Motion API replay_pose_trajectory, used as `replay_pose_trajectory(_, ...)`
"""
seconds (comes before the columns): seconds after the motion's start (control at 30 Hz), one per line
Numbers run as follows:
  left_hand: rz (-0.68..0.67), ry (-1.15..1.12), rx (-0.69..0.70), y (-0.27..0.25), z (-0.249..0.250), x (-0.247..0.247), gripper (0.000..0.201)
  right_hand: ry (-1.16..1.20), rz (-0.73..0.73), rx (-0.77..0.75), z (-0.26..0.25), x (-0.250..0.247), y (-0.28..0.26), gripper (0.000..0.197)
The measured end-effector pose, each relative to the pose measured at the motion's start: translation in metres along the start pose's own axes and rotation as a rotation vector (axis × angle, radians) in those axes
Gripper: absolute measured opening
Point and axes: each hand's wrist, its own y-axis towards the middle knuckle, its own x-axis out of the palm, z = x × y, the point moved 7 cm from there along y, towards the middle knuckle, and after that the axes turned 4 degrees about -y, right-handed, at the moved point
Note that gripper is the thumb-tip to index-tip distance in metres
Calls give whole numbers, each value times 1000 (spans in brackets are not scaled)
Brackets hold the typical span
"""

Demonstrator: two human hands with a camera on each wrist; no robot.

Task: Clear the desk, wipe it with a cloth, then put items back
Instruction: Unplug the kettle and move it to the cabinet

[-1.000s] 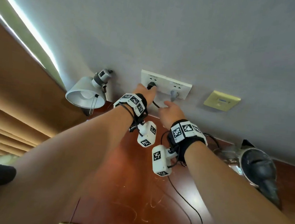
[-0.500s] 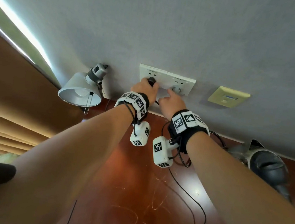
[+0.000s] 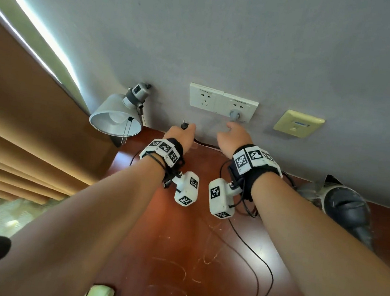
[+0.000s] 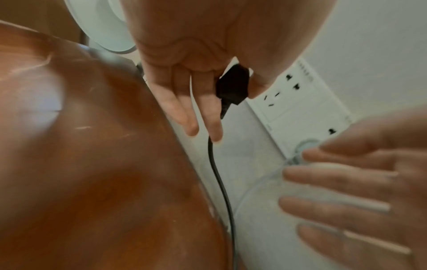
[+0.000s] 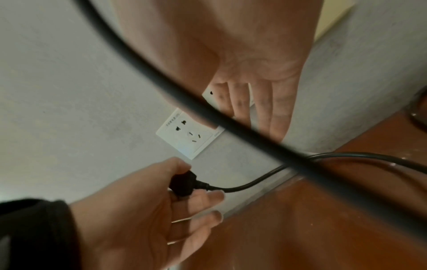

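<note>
Black plug sits pinched in the left hand, clear of the wall socket, over the worktop. Right hand hovers open-fingered by the grey plug, gripping nothing.

I count two white socket plates side by side on the wall, and one yellowish plate apart to their right. Two plugs: one black plug in my left grip, out of the wall, and one grey plug seated in the right-hand socket plate. One lamp at the left. One dark appliance at the right. Two black cords trail across the one tabletop. Two wrist cameras, one per arm.
</note>
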Motion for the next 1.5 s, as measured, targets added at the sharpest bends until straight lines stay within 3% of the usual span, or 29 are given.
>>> replay_pose_trajectory(0.43, -91, -461, -120, -95, 9, 42, 43, -36, 186, 23, 43, -67, -82, 45)
replay_pose_trajectory(0.7, -104, -364, 2, -141, 21, 84, 46, -47, 327, 129, 112, -114, -130, 41)
replay_pose_trajectory(0.83, -153, -313, 17, -167, 23, 116, 34, -88, 426, 187, 153, -139, -150, 34)
replay_pose_trajectory(0.93, -196, -274, 43, -185, 20, 144, 30, -94, 473, 249, 187, -153, -162, 43)
replay_pose_trajectory(1.07, -277, -209, 110, -214, 15, 187, 29, -26, 435, 309, 233, -151, -174, 67)
replay_pose_trajectory(1.17, -263, -160, 148, -226, 6, 214, 46, 57, 269, 302, 258, -134, -175, 91)
replay_pose_trajectory(1.3, -201, -121, 162, -232, -4, 238, 41, 146, 143, 293, 277, -119, -174, 86)
replay_pose_trajectory(1.4, -139, -106, 161, -226, -12, 251, 59, 148, 163, 268, 283, -122, -170, 78)
replay_pose_trajectory(1.5, -72, -78, 166, -211, -24, 261, 69, 230, 115, 234, 288, -120, -163, 85)
